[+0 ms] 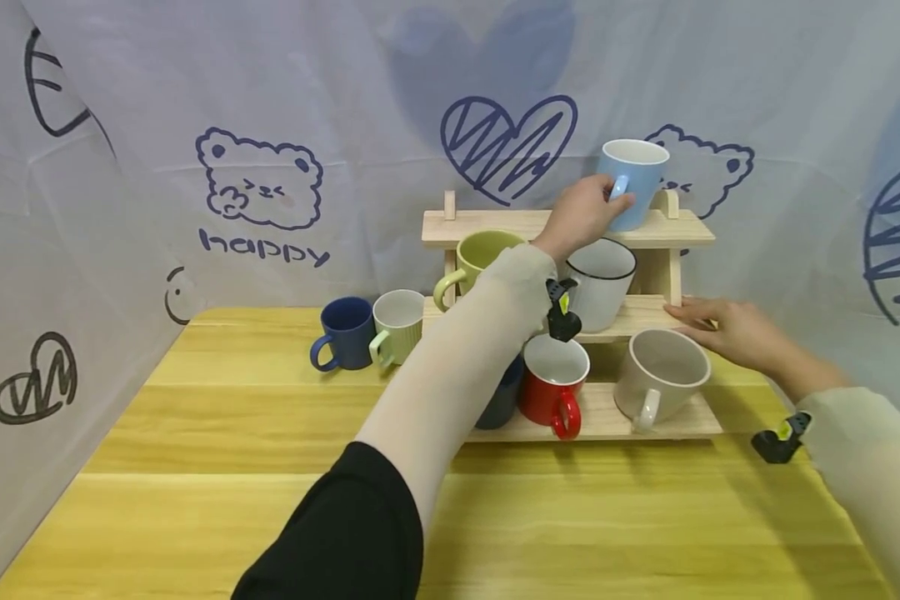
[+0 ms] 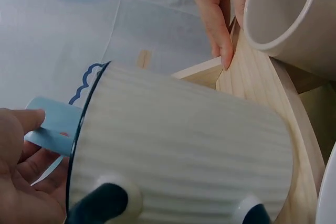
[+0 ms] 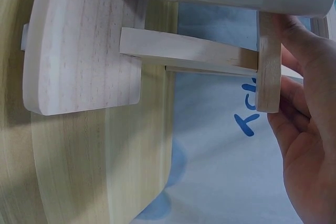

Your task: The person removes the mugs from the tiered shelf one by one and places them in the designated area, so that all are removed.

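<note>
My left hand (image 1: 581, 215) pinches the handle of a light blue mug (image 1: 642, 187) at the right end of the top tier of a wooden stepped rack (image 1: 510, 223). In the left wrist view most of that mug hides behind a white ribbed mug (image 2: 184, 129) with a dark rim, which stands on the middle tier. My right hand (image 1: 750, 333) grips the right end of the middle tier; the right wrist view has thumb and fingers (image 3: 291, 124) around the board end (image 3: 269, 66). Near it, a beige mug (image 1: 663, 375) sits on the bottom tier.
A yellow-green mug (image 1: 487, 250) stands on the middle tier, partly behind my left arm. On the bottom tier are a red mug (image 1: 547, 396) and a dark mug (image 1: 504, 400). Left of the rack, a navy mug (image 1: 348, 337) and a pale green mug (image 1: 405, 321) stand on the table (image 1: 232, 442).
</note>
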### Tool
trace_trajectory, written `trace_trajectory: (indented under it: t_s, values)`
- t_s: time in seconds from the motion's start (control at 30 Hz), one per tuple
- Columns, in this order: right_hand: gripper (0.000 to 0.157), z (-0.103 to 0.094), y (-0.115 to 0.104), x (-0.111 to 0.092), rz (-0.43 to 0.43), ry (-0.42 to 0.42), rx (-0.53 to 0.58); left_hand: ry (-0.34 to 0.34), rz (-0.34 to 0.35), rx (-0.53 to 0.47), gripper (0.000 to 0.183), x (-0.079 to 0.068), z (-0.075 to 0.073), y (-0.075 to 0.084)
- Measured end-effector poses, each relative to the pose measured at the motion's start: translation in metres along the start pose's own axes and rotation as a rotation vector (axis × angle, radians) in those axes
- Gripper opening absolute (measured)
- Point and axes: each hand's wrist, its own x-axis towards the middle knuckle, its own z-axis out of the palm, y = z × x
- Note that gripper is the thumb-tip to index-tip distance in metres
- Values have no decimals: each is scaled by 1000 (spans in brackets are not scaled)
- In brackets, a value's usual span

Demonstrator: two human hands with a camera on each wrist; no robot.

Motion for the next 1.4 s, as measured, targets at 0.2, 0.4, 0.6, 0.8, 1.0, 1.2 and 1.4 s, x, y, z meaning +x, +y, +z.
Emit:
trace_trajectory:
  t_s: [0.2,0.4,0.6,0.8,1.0,1.2,1.4]
  values:
    - [42,0,0,0,-30,27,-2,18,-43,91,25,-2,1,9]
    - [43,-1,-1,0,-32,19,2,29,-56,121,23,-6,-5,9]
    - [42,-2,-3,0,-34,15,0,33,-112,5,24,-10,-15,2]
    - [42,-2,-2,1,-34,25,-4,56,-135,-62,27,-16,-25,-3]
    - [42,-1,0,1,-32,27,0,64,-176,-148,19,-20,-33,-4]
    - [43,-1,1,3,-23,14,-10,59,-141,-138,16,-25,-46,-3]
    - [43,0,0,1,-25,17,-11,49,-73,-138,17,-34,-56,-7]
